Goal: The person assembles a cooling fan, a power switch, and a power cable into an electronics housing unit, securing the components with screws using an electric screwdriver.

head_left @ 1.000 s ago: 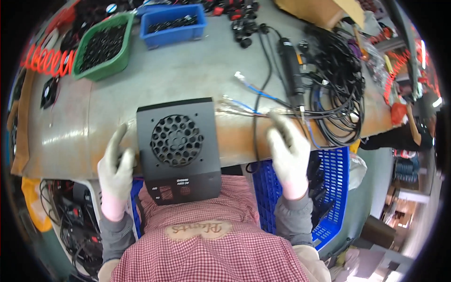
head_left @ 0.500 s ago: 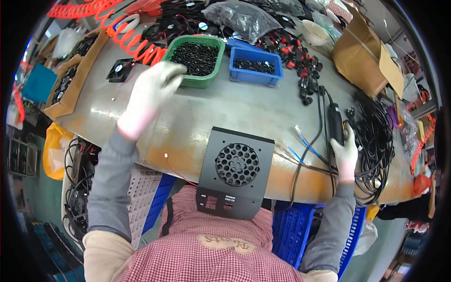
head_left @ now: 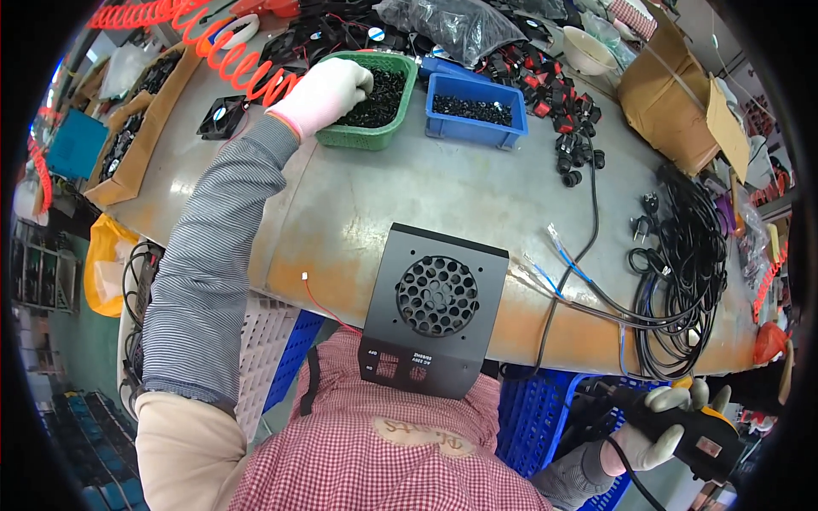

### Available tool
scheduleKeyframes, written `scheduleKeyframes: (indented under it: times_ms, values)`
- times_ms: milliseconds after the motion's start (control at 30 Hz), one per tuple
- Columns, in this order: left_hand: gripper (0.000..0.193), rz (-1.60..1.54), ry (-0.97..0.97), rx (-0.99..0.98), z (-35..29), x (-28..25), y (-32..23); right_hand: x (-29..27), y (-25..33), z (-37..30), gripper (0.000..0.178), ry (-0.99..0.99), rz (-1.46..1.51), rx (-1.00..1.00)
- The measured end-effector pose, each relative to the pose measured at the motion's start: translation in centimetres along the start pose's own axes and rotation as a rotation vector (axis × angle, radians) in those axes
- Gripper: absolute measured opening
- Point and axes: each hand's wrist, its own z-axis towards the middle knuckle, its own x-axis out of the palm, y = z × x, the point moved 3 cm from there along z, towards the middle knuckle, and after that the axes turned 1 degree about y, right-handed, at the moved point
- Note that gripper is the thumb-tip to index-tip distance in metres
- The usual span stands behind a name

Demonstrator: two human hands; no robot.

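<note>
So, where is the left hand (head_left: 328,95)?
Over at the green plastic basket (head_left: 383,143), its bunched fingertips dipping into the small black screws (head_left: 390,92). I can't tell whether the fingers pinch any.
And the right hand (head_left: 669,430)?
That one is wrapped round a black corded electric screwdriver (head_left: 711,458) with a yellow patch, held out beyond the workbench's near edge, to the right of the blue crate (head_left: 532,417).
What lies between the two arms?
A dark metal panel (head_left: 399,260) with a round honeycomb fan grille (head_left: 436,295). Its far part sits at the workbench (head_left: 358,200) edge and its near part reaches over the checked apron (head_left: 341,451). Neither hand touches it.
Anything next to it?
On its left, a thin red wire (head_left: 320,304) ends in a small white connector. On its right, blue wire ends (head_left: 573,266) point away from a heap of coiled black cables (head_left: 682,298).
And beside the basket?
A blue tub (head_left: 473,133) of small black pieces, just to its right.
</note>
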Motion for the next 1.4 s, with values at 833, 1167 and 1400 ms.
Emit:
scheduleKeyframes:
  times_ms: [833,1167,1400]
  values:
    - [0.025,-1.036,-0.086,-0.435,-2.5,-2.4,0.0,8.8,6.3,-2.1,0.057,0.372,0.516,-0.287]
    - [0.009,-0.574,-0.048,-0.053,0.1,4.6,6.2,7.2,3.4,-4.3,0.06,0.343,0.847,0.174]
    - [0.025,-1.586,-0.149,-0.32,-6.1,-1.3,-6.2,7.0,2.3,-3.1,0.073,0.233,0.478,0.513]
